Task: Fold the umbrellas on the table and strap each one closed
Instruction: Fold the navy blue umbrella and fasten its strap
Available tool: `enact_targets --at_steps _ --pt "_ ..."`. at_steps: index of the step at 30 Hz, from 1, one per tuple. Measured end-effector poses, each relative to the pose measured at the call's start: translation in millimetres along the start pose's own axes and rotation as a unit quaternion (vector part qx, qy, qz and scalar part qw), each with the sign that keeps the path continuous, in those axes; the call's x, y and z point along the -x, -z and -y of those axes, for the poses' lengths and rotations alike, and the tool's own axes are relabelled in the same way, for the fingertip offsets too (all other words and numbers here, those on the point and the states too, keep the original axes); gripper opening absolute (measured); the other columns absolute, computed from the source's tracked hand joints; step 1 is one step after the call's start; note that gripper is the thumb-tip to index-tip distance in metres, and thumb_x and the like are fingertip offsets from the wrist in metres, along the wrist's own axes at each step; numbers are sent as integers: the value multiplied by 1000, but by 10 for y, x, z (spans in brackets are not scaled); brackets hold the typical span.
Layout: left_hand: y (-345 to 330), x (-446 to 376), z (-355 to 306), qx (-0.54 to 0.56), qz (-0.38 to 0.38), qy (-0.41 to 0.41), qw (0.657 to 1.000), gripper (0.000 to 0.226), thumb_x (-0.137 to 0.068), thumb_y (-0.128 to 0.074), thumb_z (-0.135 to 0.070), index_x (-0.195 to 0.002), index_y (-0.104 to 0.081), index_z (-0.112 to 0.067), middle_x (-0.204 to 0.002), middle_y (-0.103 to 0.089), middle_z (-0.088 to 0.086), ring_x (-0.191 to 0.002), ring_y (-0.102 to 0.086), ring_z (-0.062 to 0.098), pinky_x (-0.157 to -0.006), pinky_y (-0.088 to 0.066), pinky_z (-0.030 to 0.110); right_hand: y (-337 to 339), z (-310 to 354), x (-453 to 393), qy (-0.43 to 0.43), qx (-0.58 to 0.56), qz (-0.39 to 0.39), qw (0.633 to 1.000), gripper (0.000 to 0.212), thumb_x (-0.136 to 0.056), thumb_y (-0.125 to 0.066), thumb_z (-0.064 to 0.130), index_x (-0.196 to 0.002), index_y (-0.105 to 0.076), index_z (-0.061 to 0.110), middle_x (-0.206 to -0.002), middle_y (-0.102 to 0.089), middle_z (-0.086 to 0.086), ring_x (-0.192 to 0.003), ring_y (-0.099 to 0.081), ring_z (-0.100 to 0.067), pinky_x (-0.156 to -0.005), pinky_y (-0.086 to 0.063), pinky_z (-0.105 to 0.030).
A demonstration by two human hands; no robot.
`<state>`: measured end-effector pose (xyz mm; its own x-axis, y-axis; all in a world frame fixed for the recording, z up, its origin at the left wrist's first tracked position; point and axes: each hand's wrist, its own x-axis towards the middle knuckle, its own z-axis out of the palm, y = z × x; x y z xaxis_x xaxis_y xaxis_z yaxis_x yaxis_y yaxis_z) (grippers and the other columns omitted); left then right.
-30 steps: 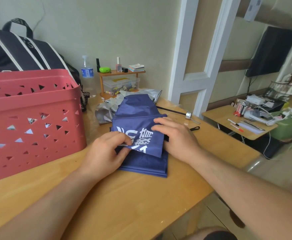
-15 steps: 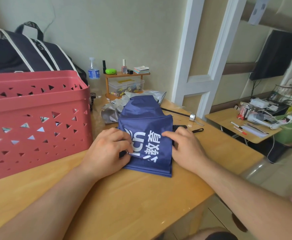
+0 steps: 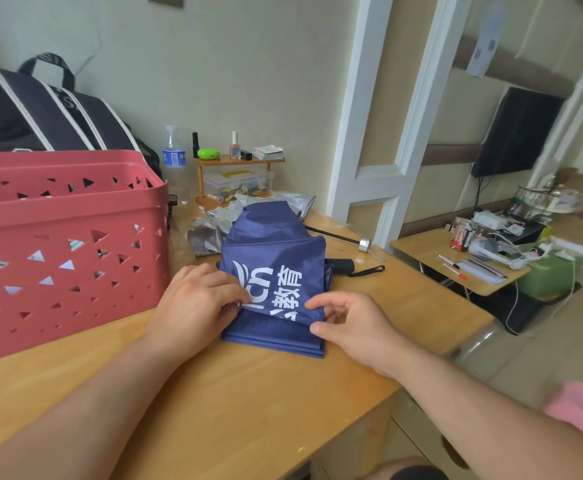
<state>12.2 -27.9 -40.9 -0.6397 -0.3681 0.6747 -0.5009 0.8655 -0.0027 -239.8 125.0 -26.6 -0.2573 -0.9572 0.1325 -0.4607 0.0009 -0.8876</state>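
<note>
A navy blue umbrella [image 3: 272, 271] with white print lies half folded in the middle of the wooden table [image 3: 248, 410]. Its canopy is pleated flat into layers, and its black handle [image 3: 340, 265] and wrist strap [image 3: 368, 271] stick out to the right. My left hand [image 3: 196, 306] grips the pleats at the canopy's left edge with curled fingers. My right hand [image 3: 352, 327] is at the lower right corner of the top flap, thumb and forefinger apart around that corner. Behind the blue one lies a crumpled silver umbrella [image 3: 207, 233], with a black shaft ending in a silver cap [image 3: 364, 244].
A large red perforated basket [image 3: 68, 244] stands on the table to the left, with a dark bag [image 3: 41, 112] behind it. A water bottle [image 3: 174, 157] and a small wooden shelf [image 3: 238, 161] stand against the wall. The table's edge runs close on the right.
The printed flap has been smoothed flat over the pleats. My right hand has lifted off the fabric and slid down to the flap's lower right corner. My left hand has stayed on the left edge.
</note>
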Motion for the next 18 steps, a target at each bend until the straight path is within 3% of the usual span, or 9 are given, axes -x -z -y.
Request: enact_targets --at_steps 5,9,14,18 --pt "68 17 -47 -8 -14 -5 1000 10 -83 -71 -29 -88 -76 -36 -89 -65 -17 -81 -59 20 -77 -41 36 9 38 113 2 15 -83 996 31 -82 -86 7 -96 -78 34 -91 -70 9 -80 -62 4 -77 -50 -13" --pt "113 10 -111 6 -11 -20 1000 7 -82 -70 -32 -88 -74 -33 -94 -63 -15 -88 -58 18 -83 -39 32 -43 33 177 40 92 -110 989 32 -81 -86 10 -92 -76 39 -88 -69 14 -87 -61 3 -76 -46 -9" --pt "155 8 -130 46 50 -44 997 9 -72 -71 -23 -79 -68 -28 -110 -68 -15 -103 -62 18 -92 -44 33 -100 -80 184 187 269 -146 934 19 -81 -85 15 -84 -76 32 -87 -58 23 -95 -52 -4 -85 -39 -10" --pt "178 5 -170 97 108 -47 988 7 -70 -64 -22 -75 -62 -24 -124 -71 -10 -118 -61 15 -101 -49 33 -99 -193 193 258 340 -85 901 8 -83 -82 22 -85 -77 27 -108 -57 19 -110 -49 -13 -93 -50 -34"
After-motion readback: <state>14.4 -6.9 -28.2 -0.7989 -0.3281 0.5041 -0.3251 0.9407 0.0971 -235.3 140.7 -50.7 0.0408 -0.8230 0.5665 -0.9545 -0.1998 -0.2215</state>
